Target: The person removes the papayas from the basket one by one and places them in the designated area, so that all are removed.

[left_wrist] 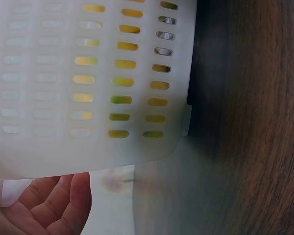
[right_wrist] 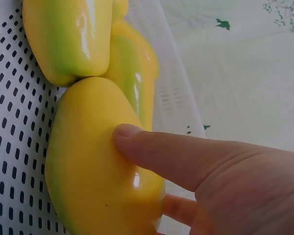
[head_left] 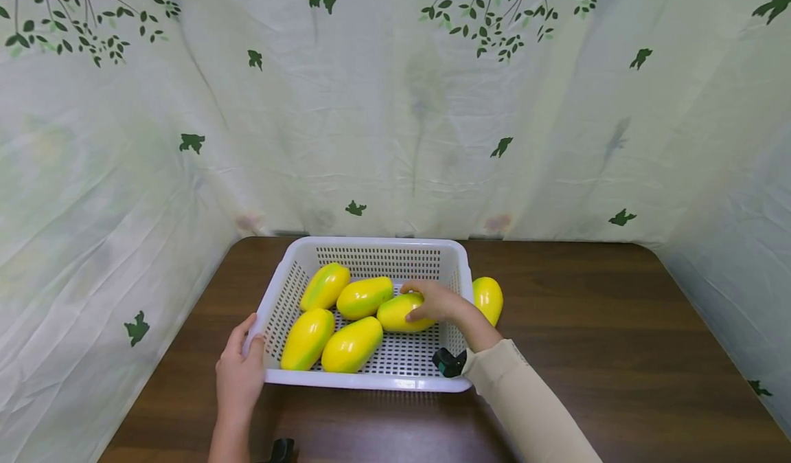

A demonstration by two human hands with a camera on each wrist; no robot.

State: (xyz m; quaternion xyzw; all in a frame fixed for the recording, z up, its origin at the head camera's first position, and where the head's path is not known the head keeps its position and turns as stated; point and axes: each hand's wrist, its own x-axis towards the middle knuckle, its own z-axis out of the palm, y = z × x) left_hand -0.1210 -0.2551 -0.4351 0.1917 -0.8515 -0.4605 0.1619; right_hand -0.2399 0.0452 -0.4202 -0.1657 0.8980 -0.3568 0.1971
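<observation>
A white perforated plastic basket (head_left: 395, 382) stands on the table with several glossy yellow, green-tinged papayas in it. At its left side my left hand (head_left: 239, 374) grips the rim. The left wrist view shows the curled fingers (left_wrist: 71, 200) by the rim, with yellow showing through the slots of the basket wall (left_wrist: 49, 152). My right hand (head_left: 435, 303) reaches over the right side and holds the rightmost papaya (head_left: 395, 314) inside the basket. In the right wrist view the thumb (right_wrist: 137, 139) lies across this papaya (right_wrist: 93, 161), with fingers on its far side.
Another papaya (head_left: 488, 298) is just outside the basket's right wall, partly hidden by the right forearm. The brown wooden table (head_left: 605, 339) extends to the right. Behind and beside it hangs a pale curtain (head_left: 395, 119) with leaf prints. A black wrist camera (head_left: 449, 363) overlaps the basket's front right corner.
</observation>
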